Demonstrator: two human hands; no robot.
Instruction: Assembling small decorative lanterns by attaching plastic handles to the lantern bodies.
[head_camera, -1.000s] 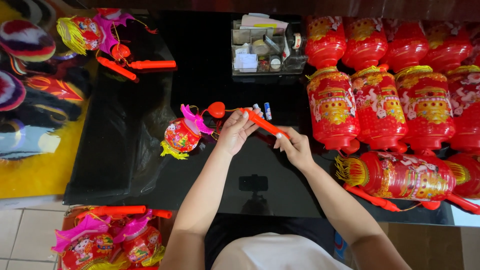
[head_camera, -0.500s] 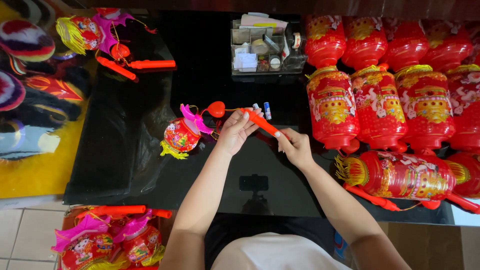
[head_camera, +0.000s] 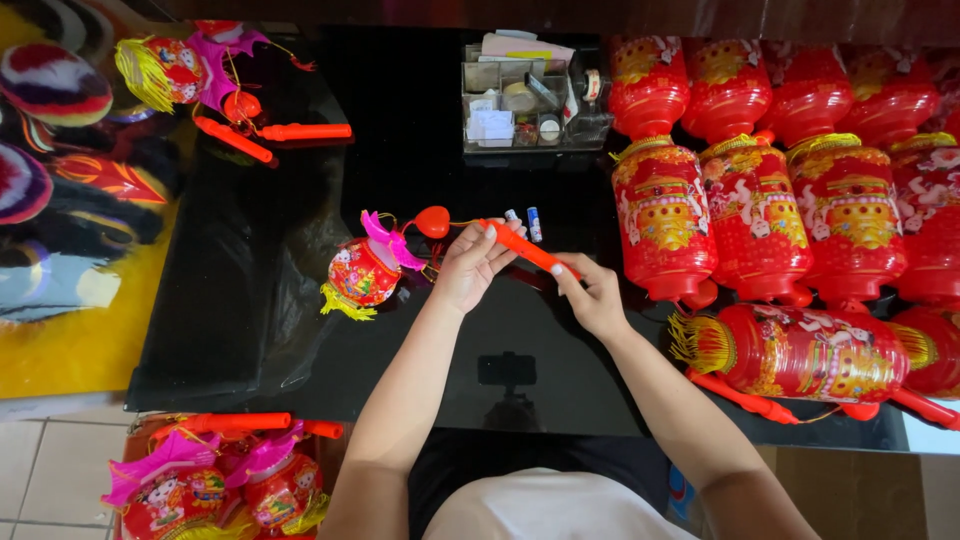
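Glossy black table (head_camera: 420, 120) over pale tiled floor (head_camera: 40, 470), yellow patterned cloth (head_camera: 90, 340) alongside.

stick (head_camera: 528, 250): middle hidden in both hands' grip
far-right lanterns (head_camera: 925, 200): cut by edge
organizer (head_camera: 525, 95) contents: too small

We see a smooth, shiny orange plastic stick (head_camera: 525, 248) in our hands. The black surface (head_camera: 400, 150) looks like glossy glass. The big red lanterns (head_camera: 850, 210) look shiny and plasticky, and the yellow tassel (head_camera: 345, 303) looks stringy.

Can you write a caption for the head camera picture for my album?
Both hands, left and right, hold a red stick beside a small lantern.
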